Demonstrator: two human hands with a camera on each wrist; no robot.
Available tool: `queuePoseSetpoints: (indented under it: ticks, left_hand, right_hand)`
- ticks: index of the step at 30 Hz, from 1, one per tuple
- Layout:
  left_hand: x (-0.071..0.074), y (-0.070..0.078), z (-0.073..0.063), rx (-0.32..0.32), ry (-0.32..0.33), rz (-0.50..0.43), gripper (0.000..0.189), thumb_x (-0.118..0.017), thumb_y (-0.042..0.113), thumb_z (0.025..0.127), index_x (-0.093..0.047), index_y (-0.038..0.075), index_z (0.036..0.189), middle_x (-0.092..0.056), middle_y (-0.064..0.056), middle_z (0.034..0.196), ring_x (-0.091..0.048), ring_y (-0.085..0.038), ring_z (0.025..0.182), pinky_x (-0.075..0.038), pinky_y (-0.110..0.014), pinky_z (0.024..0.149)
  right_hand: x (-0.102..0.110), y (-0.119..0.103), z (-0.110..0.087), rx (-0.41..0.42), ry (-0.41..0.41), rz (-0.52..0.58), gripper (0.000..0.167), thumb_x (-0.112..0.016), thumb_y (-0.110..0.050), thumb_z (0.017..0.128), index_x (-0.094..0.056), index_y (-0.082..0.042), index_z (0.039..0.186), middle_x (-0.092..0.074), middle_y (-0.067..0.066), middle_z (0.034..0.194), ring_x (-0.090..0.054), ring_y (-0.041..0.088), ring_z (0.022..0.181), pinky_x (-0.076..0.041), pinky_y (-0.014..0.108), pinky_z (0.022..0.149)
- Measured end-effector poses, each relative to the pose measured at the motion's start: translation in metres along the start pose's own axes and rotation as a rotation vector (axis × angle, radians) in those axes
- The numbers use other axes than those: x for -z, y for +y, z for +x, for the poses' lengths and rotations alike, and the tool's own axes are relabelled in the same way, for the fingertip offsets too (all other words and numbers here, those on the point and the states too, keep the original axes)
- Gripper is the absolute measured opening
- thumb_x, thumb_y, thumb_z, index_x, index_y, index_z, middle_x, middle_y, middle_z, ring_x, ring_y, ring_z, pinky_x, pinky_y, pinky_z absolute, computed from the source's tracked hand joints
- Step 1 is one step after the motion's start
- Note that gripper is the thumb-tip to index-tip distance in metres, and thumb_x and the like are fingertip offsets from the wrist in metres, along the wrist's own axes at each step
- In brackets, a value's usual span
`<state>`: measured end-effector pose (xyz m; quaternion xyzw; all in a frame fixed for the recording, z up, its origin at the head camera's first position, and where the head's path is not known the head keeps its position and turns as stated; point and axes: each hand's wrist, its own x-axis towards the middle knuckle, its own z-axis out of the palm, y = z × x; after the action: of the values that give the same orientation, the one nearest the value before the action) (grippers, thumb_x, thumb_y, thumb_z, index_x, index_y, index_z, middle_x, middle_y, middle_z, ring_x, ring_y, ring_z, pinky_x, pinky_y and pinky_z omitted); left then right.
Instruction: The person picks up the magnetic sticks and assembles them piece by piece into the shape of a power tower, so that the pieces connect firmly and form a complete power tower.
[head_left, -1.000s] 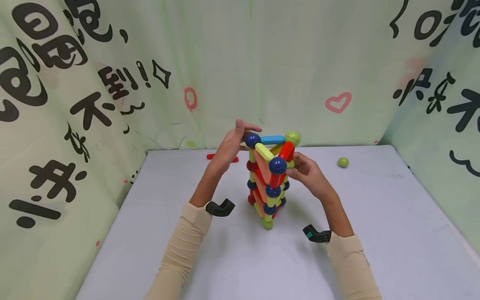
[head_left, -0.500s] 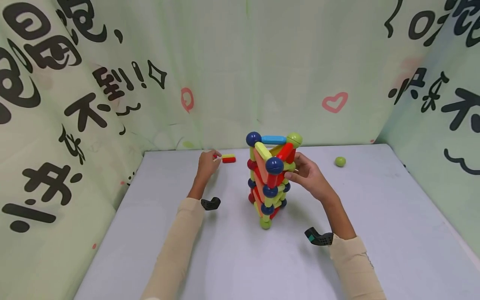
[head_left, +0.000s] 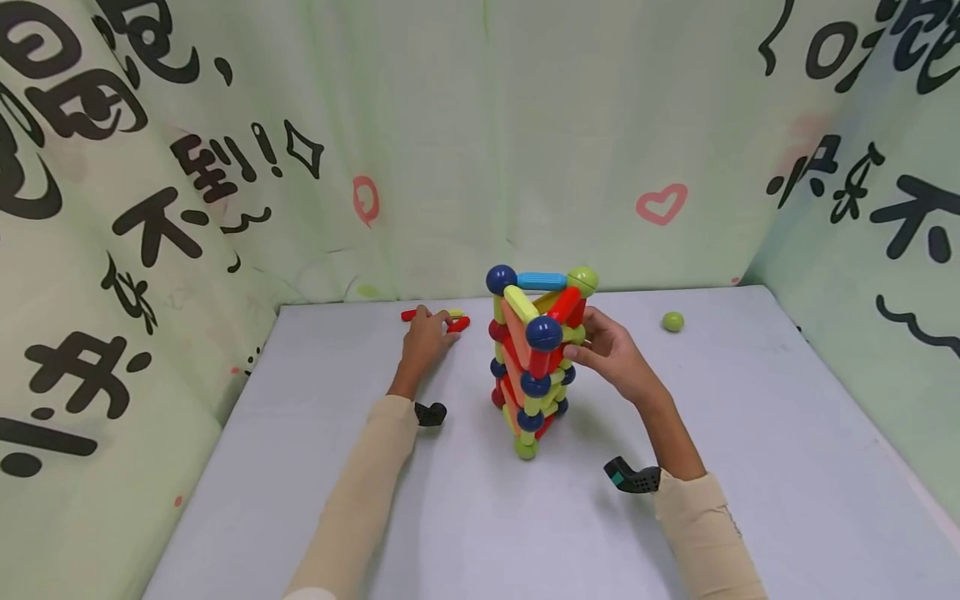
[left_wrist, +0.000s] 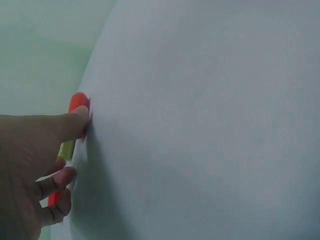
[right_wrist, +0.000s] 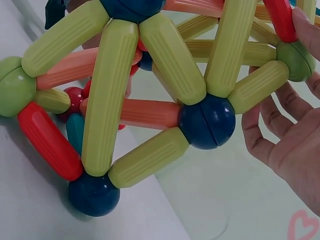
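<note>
A tall tower of magnetic rods and balls point(head_left: 534, 367) stands on the table in the head view. It has blue, green and red balls joined by yellow, red, salmon and light-blue rods. My right hand point(head_left: 618, 350) grips its right side. The right wrist view shows that thumb by a red rod and the fingers around a green ball point(right_wrist: 296, 61). At the table's back edge, my left hand point(head_left: 426, 342) pinches a red magnetic rod point(left_wrist: 77, 101), thumb across it; the index finger is hidden. A yellow rod point(left_wrist: 67, 150) and another red rod point(head_left: 408, 315) lie beside those fingers.
A loose green ball point(head_left: 672, 322) lies at the back right of the white table point(head_left: 465, 525). A pale printed curtain point(head_left: 450, 150) hangs behind the table and along both sides.
My left hand has come down from the tower's top to the loose rods at the back left. The near red rod now lies tilted. My right hand keeps its hold on the tower.
</note>
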<state>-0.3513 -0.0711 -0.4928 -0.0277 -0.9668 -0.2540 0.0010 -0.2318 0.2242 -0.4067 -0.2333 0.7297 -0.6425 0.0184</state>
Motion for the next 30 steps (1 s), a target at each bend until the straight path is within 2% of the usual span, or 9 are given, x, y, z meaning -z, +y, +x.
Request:
queuePoseSetpoints:
  ticks: [2,4,6,9,14,19,24,27,30]
  left_hand:
    - [-0.001,0.004,-0.002,-0.012,0.001,0.017,0.026,-0.070,0.029,0.091,-0.066,0.011,0.108,-0.050,-0.011,0.110,-0.054,-0.023,0.093,-0.055,-0.033,0.076]
    - [0.001,0.007,-0.004,-0.009,0.008,-0.044,0.025,-0.069,0.028,0.091,-0.066,0.008,0.106,-0.054,-0.010,0.103,-0.054,-0.021,0.088,-0.053,-0.030,0.072]
    - [0.004,0.010,-0.005,-0.018,0.036,-0.151,0.024,-0.068,0.025,0.091,-0.066,0.005,0.104,-0.059,-0.010,0.096,-0.055,-0.020,0.084,-0.051,-0.028,0.069]
    - [0.019,0.017,-0.006,-0.056,0.092,-0.385,0.025,-0.067,0.023,0.091,-0.066,0.003,0.105,-0.064,-0.011,0.091,-0.057,-0.021,0.082,-0.049,-0.026,0.068]
    - [0.066,0.044,-0.016,-0.197,0.184,-0.700,0.033,-0.068,0.030,0.092,-0.066,0.003,0.111,-0.064,-0.012,0.097,-0.058,-0.020,0.092,-0.048,-0.025,0.076]
    - [0.119,0.080,-0.038,-0.403,0.268,-0.920,0.030,-0.065,0.026,0.095,-0.063,0.003,0.115,-0.064,-0.011,0.105,-0.058,-0.018,0.097,-0.050,-0.024,0.077]
    - [0.151,0.109,-0.061,-0.579,0.320,-1.006,0.024,-0.062,0.012,0.096,-0.059,-0.001,0.117,-0.067,-0.012,0.105,-0.060,-0.016,0.092,-0.051,-0.020,0.071]
    - [0.159,0.123,-0.071,-0.640,0.331,-1.013,0.024,-0.061,0.006,0.095,-0.058,-0.004,0.117,-0.067,-0.016,0.105,-0.061,-0.016,0.090,-0.053,-0.021,0.072]
    - [0.162,0.134,-0.076,-0.680,0.317,-0.964,0.025,-0.062,0.006,0.094,-0.059,-0.004,0.117,-0.066,-0.018,0.105,-0.062,-0.017,0.092,-0.054,-0.024,0.074]
  right_hand:
    - [0.000,0.001,0.000,0.003,0.003,0.001,0.037,-0.060,-0.004,0.095,-0.051,-0.014,0.129,-0.061,-0.005,0.120,-0.058,0.013,0.115,-0.052,0.026,0.093]
    - [-0.001,0.001,0.000,0.008,0.001,0.002,0.037,-0.059,-0.005,0.095,-0.051,-0.014,0.129,-0.061,-0.005,0.121,-0.057,0.013,0.115,-0.051,0.025,0.094]
    - [-0.002,0.002,0.000,0.011,-0.002,0.004,0.036,-0.059,-0.005,0.095,-0.051,-0.015,0.129,-0.061,-0.005,0.121,-0.056,0.013,0.116,-0.051,0.025,0.094]
    - [-0.002,0.002,0.000,0.010,0.003,0.001,0.037,-0.059,-0.005,0.095,-0.051,-0.015,0.129,-0.060,-0.006,0.121,-0.056,0.013,0.116,-0.050,0.025,0.095]
    - [-0.002,0.001,0.001,0.004,0.018,-0.004,0.037,-0.059,-0.005,0.095,-0.050,-0.014,0.130,-0.060,-0.007,0.122,-0.056,0.012,0.117,-0.050,0.024,0.095]
    - [-0.002,0.000,0.001,0.005,0.027,-0.004,0.038,-0.059,-0.006,0.096,-0.050,-0.014,0.132,-0.060,-0.007,0.123,-0.056,0.012,0.118,-0.051,0.024,0.094]
    - [-0.003,0.001,0.001,0.005,0.029,-0.001,0.039,-0.059,-0.005,0.095,-0.049,-0.013,0.132,-0.060,-0.006,0.123,-0.056,0.013,0.117,-0.051,0.024,0.093]
    - [-0.004,0.002,0.000,0.014,0.019,0.009,0.038,-0.059,-0.004,0.095,-0.050,-0.014,0.131,-0.059,-0.006,0.123,-0.057,0.013,0.116,-0.051,0.025,0.094]
    - [-0.005,0.002,0.000,0.029,0.006,0.020,0.037,-0.058,-0.004,0.096,-0.050,-0.016,0.130,-0.059,-0.006,0.123,-0.057,0.011,0.115,-0.051,0.024,0.094]
